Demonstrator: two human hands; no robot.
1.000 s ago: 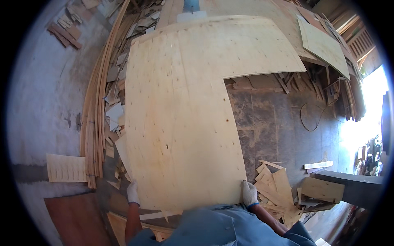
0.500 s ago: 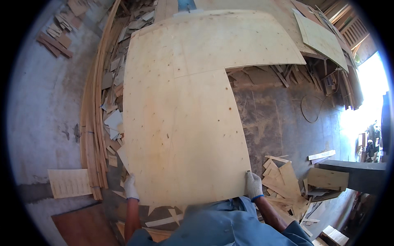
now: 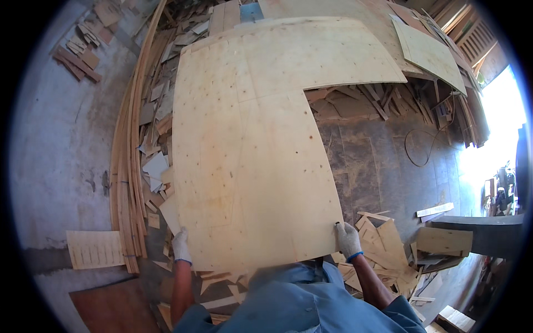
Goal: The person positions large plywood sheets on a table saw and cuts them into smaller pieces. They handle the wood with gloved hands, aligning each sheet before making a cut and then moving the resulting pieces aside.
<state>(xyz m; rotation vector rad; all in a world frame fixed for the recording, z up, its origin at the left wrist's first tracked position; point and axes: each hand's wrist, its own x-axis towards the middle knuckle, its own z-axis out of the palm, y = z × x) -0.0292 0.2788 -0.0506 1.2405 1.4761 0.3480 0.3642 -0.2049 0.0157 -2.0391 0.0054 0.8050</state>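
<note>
A large L-shaped plywood sheet (image 3: 255, 166), pale with small dark knots, stretches away from my body, its far part over the wooden table (image 3: 333, 8). My left hand (image 3: 180, 245), in a white glove with a blue cuff, grips the sheet's near left edge. On the near right edge, my right hand (image 3: 348, 241) is closed in a matching glove, a small dark thing showing at its thumb. The fingers under the sheet are hidden. The sheet's near edge lies close to my blue clothing.
Long wood strips (image 3: 123, 183) lie along the left, beside a heap of offcuts (image 3: 155, 166). More plywood scraps (image 3: 383, 244) are piled at the right. Another plywood panel (image 3: 430, 53) leans over the table's right side. A cable loop (image 3: 419, 149) lies on the floor.
The sheet's near edge has shifted slightly away from my body and tilted, its right side farther forward. Both hands have moved a little forward and right with it, still gripping.
</note>
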